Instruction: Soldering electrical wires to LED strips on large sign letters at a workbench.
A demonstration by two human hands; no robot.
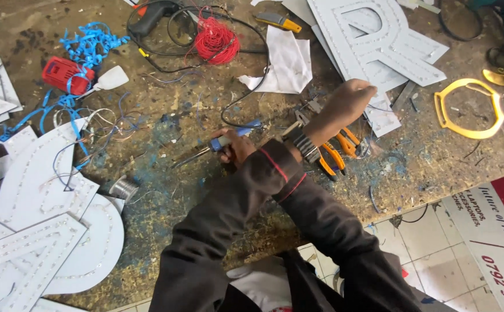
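My arms are crossed over a stained wooden workbench (165, 242). My right hand (237, 151) reaches left under the other arm. It grips a blue-handled soldering iron (229, 138) whose metal tip points left and down onto the bench. My left hand (350, 101), with a watch on its wrist, stretches right to the lower edge of a big white letter panel (390, 46) studded with small lights. Its fingers curl down out of sight, so I cannot see whether it holds anything. Orange-handled pliers (339, 155) lie just beneath that wrist.
A solder spool (123, 188) sits left of the iron. A red wire coil (214, 40), black glue gun (148, 17), white paper (286, 63) and red box (64, 75) lie at the back. White letter panels (32, 219) fill the left. A yellow ring frame (471, 110) lies right.
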